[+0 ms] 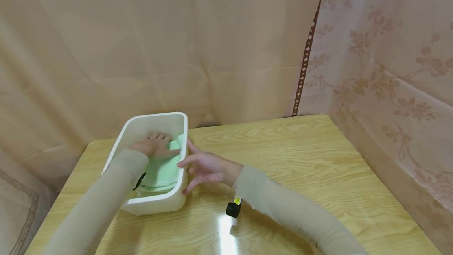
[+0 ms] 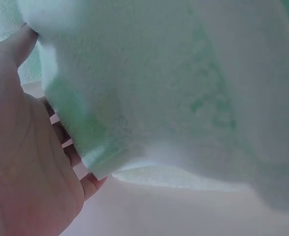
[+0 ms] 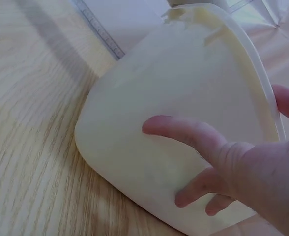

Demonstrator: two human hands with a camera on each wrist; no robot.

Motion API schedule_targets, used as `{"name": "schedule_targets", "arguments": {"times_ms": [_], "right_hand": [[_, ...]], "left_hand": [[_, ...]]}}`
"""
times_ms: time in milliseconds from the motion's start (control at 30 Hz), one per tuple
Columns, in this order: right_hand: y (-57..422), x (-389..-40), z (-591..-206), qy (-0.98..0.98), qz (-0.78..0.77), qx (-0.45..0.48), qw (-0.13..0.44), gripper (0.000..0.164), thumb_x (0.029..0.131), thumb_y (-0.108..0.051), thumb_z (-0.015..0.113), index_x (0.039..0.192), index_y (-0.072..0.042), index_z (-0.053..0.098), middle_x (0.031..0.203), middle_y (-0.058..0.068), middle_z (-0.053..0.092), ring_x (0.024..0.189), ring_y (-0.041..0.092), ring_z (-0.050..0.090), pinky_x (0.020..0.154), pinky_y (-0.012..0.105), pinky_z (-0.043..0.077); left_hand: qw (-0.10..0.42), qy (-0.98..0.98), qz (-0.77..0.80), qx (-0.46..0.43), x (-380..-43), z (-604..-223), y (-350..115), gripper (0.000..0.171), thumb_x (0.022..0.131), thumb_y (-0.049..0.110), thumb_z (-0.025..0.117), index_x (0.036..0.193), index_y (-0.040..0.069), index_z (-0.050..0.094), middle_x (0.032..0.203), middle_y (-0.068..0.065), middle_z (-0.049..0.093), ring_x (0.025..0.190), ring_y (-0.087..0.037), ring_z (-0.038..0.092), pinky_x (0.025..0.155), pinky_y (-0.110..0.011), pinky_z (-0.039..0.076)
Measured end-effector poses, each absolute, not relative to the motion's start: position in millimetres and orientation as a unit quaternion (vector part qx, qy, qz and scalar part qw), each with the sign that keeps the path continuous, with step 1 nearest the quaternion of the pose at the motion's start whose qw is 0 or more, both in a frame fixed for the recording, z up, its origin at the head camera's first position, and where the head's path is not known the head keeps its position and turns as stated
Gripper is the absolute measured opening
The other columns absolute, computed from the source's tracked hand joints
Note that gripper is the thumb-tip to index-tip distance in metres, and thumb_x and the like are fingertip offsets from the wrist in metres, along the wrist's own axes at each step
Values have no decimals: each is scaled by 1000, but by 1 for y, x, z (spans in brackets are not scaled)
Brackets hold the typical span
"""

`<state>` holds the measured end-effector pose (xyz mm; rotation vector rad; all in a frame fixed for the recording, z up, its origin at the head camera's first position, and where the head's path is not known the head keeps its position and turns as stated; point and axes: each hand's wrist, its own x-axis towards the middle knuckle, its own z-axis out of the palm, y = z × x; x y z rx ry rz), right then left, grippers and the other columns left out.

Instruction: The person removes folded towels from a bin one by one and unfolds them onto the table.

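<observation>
A white plastic bin [image 1: 155, 206] stands at the left of the table with folded pale green towels [image 1: 162, 174] inside. My left hand [image 1: 155, 146] reaches into it, fingers extended, lying against the far part of the cloth. In the left wrist view the green towel [image 2: 134, 88] fills most of the picture; the fingertips of the left hand [image 2: 31, 147] pass behind its edge. My right hand [image 1: 209, 166] holds the bin's right wall, one digit over the rim and the others spread along the outside. The right wrist view shows that hand [image 3: 243, 167] against the outer wall [image 3: 149, 93].
The wooden table [image 1: 283, 160] extends to the right of the bin. A beige curtain [image 1: 177, 50] hangs behind the table, and a floral-patterned cloth [image 1: 396, 70] hangs along the right side. A black wrist camera [image 1: 233, 209] sits under the right wrist.
</observation>
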<state>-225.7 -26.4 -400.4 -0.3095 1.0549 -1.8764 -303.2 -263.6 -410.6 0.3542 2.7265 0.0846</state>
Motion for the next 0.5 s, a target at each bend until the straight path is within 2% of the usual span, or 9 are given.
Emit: {"name": "schedule_targets", "arguments": {"times_ms": [233, 500], "right_hand": [[-27, -227, -397, 416, -775, -94, 466, 94, 96, 0, 47, 154, -64, 9, 169, 3, -17, 150, 50, 0, 90, 86, 26], [-26, -224, -398, 434, -768, -105, 459, 93, 96, -3, 49, 153, -66, 10, 169, 3, -12, 149, 51, 4, 89, 84, 31]], "left_hand": [[212, 970, 27, 113, -307, -415, -264, 128, 76, 98, 27, 158, -1, 26, 162, -28, 24, 149, -48, 15, 113, -71, 17], [213, 971, 32, 108, -309, -419, -266, 129, 76, 98, 29, 156, -3, 27, 160, -31, 24, 148, -50, 16, 113, -71, 18]]}}
